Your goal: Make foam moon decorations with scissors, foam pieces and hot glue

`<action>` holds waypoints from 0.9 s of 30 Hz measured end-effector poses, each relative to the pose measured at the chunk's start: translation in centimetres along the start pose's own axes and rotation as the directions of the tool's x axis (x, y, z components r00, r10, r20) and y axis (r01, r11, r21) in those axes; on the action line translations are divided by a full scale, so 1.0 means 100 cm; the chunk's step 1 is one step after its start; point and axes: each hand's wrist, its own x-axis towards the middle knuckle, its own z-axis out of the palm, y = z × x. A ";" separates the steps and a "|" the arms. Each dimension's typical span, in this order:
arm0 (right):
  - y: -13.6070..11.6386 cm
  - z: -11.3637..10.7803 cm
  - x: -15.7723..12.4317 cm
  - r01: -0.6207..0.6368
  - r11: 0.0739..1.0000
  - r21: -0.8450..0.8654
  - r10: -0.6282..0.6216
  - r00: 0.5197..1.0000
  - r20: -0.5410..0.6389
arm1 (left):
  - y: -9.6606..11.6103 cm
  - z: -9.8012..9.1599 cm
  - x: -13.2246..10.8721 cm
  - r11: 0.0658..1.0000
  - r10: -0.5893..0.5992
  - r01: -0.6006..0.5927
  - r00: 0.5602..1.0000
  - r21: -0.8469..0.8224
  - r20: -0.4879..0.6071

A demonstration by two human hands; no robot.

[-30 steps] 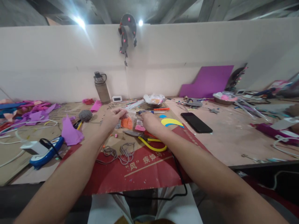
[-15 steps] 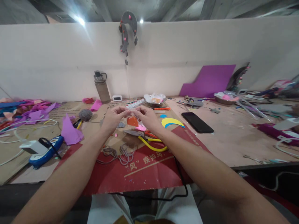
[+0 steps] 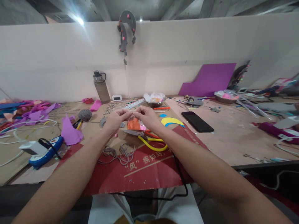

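Over the cardboard, my left hand [image 3: 117, 119] and my right hand [image 3: 146, 117] meet with fingertips pinched close together. Between them they grip the top of a small clear plastic bag [image 3: 133, 123], which hangs down with something orange in it. Just beneath and beside it lies a piece of pink material [image 3: 142, 127]. Scissors with yellow handles [image 3: 153, 148] rest below my right hand, their blades pointing left. Orange-red handles [image 3: 151, 134] show beside them, partly hidden by my right wrist. Loops of grey cord [image 3: 125, 154] lie nearer to me.
A red-printed cardboard sheet [image 3: 144, 177] covers the table's front. To the right are yellow and blue crescents [image 3: 172, 121] and a phone [image 3: 197, 121]. Leftward are a grey yarn ball [image 3: 85, 115], purple foam [image 3: 71, 132] and a blue power strip [image 3: 46, 154]. A bottle [image 3: 102, 88] stands behind.
The orange-filled bag has turned so that more of its face shows, hanging slightly lower. Both hands stay together in nearly the same place.
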 end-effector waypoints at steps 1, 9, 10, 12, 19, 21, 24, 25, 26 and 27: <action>0.002 -0.002 0.002 -0.015 1.000 -0.007 0.015 1.000 0.027 | 0.000 -0.001 0.001 1.000 -0.010 0.010 0.999 -0.006 -0.038; 0.018 -0.017 0.001 -0.065 0.477 -0.877 0.389 0.910 0.144 | -0.001 -0.010 0.006 0.990 -0.026 -0.004 0.979 -0.144 -0.205; 0.019 -0.016 0.000 -0.064 0.427 -0.902 0.438 0.887 0.144 | -0.002 -0.010 0.006 0.988 -0.036 0.005 0.980 -0.155 -0.197; 0.020 -0.012 -0.003 -0.069 0.412 -0.908 0.466 0.873 0.145 | -0.004 -0.008 0.005 0.983 -0.051 0.018 0.983 -0.181 -0.177; 0.023 -0.010 -0.006 -0.068 0.408 -0.910 0.468 0.872 0.145 | -0.009 -0.008 0.006 0.970 -0.107 0.082 0.990 -0.230 -0.095; 0.022 -0.009 -0.009 -0.066 0.400 -0.914 0.429 0.895 0.123 | -0.011 -0.009 0.008 0.968 -0.133 0.112 0.988 -0.226 -0.083; 0.021 -0.003 -0.013 -0.051 0.383 -0.922 0.390 0.914 0.112 | -0.015 -0.009 0.009 0.967 -0.153 0.136 0.986 -0.215 -0.065; 0.020 -0.002 -0.013 -0.048 0.382 -0.923 0.393 0.912 0.115 | -0.016 -0.009 0.009 0.967 -0.153 0.138 0.986 -0.213 -0.059; 0.020 0.000 -0.013 -0.051 0.385 -0.922 0.403 0.908 0.118 | -0.017 -0.008 0.009 0.968 -0.150 0.136 0.987 -0.210 -0.052; 0.020 0.000 -0.012 -0.060 0.391 -0.919 0.416 0.902 0.118 | -0.018 -0.008 0.009 0.969 -0.147 0.135 0.988 -0.207 -0.045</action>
